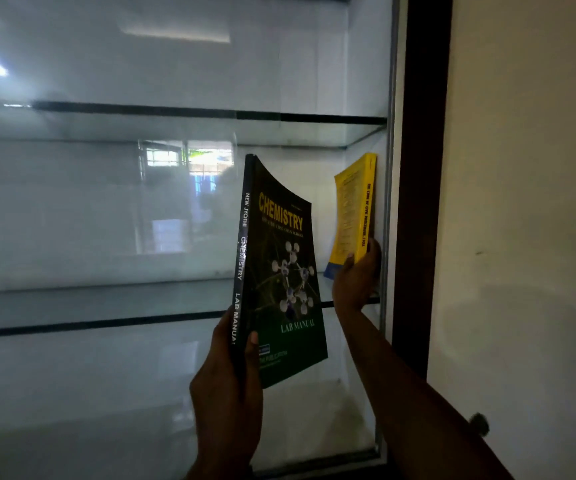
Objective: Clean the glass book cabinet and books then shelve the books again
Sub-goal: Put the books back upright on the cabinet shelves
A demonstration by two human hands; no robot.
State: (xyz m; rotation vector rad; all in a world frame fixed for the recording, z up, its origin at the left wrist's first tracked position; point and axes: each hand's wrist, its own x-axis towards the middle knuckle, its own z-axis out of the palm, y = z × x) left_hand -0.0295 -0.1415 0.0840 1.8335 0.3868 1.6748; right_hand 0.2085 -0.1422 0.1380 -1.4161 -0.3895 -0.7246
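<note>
**Glass cabinet** [106, 220]: pale interior with reflections of a window and a ceiling light on the back panel. A dark wooden frame [421, 168] runs up its right side, with a cream wall [522, 168] beyond.

**Upper glass shelf** [210, 112]: dark front edge; no contents visible.

**Middle glass shelf** [106, 303]: holds one item, the yellow book, at its far right end.

**Bottom compartment:** no contents visible.

**Green book** [279, 271]: large, thin paperback, held upright in front of the cabinet, outside any compartment, just left of the yellow book and apart from it.
- The black spine faces the viewer and reads "NEW JYOTHI CHEMISTRY LAB MANUAL".
- The cover has "CHEMISTRY" in yellow, a ball-and-stick molecule and "LAB MANUAL".
- The top outer corner curls backwards.

**Yellow book** [352, 216]: thick paperback, upright against the cabinet's right side wall.
- The spine lettering reads "CODE OF CIVIL PROCEDURE, 1908".
- A blue band shows at the foot.
- The lower edge is hidden by the hand.

**Left hand** [225, 403]: grips the green book at the lower spine. The thumb is pressed on the front cover and the fingers are wrapped behind.

**Right hand** [355, 278]: clasps the base of the yellow book, thumb on the left cover and fingers on the wall side.

**Dark round knob** [479, 424]: lower right, blurred.
</note>
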